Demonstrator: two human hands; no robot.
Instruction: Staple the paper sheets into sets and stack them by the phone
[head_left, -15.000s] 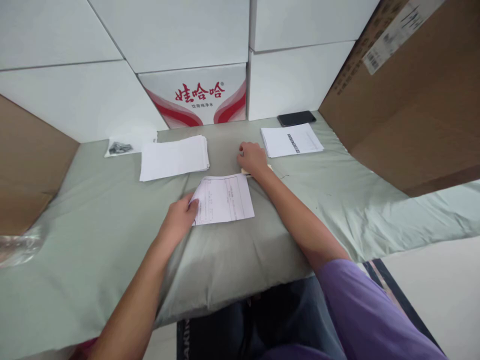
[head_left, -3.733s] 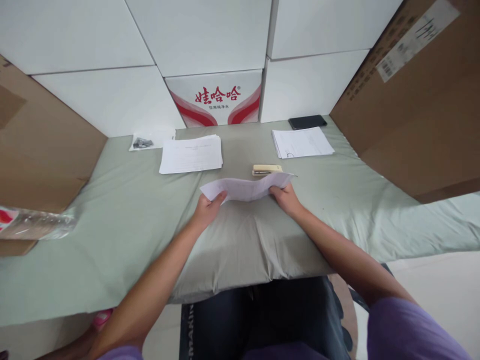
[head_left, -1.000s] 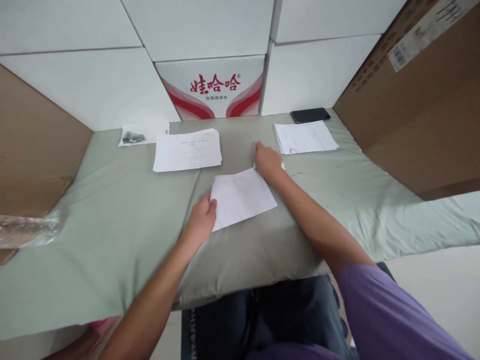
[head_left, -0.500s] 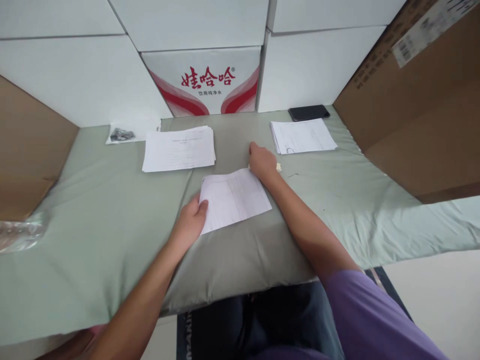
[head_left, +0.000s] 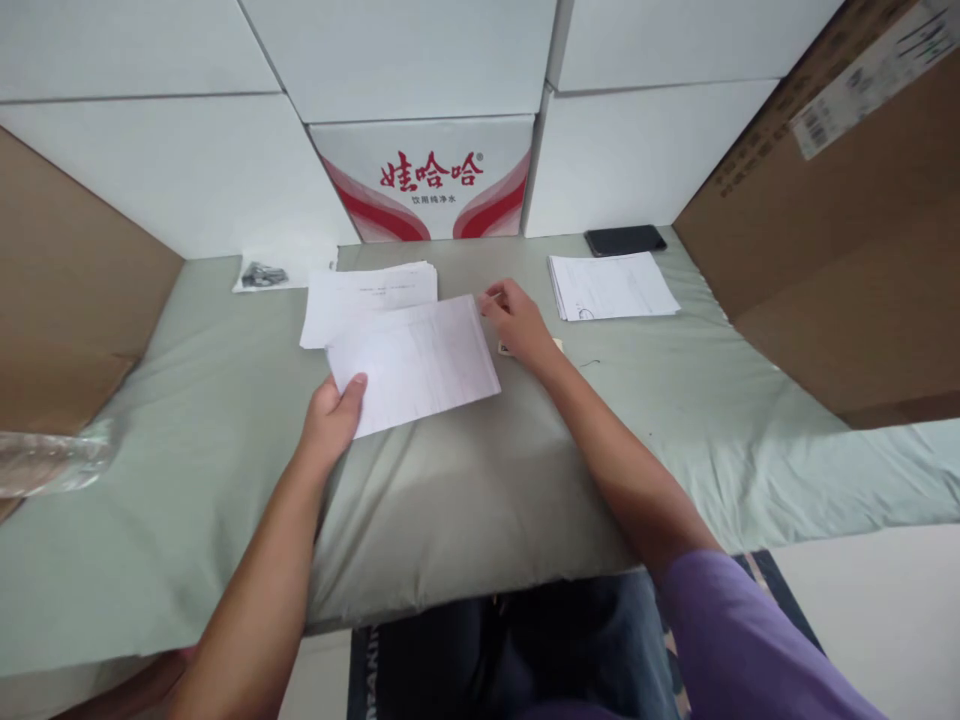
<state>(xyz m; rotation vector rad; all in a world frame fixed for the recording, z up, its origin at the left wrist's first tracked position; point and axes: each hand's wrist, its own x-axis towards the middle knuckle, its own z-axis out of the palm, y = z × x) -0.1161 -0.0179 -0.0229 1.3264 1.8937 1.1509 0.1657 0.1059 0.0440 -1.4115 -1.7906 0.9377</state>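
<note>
My left hand grips the lower left corner of a stapled set of white sheets and holds it slightly off the green cloth, overlapping the left paper stack. My right hand lies over a cream stapler, of which only slivers show. Its fingertips are curled together right by the sheets' upper right corner; whether they pinch the paper is unclear.
A second paper stack and a black phone lie at the back right. A small bag of dark parts sits back left. White boxes, one with red print, and cardboard boxes wall in the green-covered table. A plastic bottle lies at the left edge.
My left hand has lifted the sheets off the cloth and carried them left and back, over the left stack. My right hand stays over the stapler, its fingers now near the sheets' corner.
</note>
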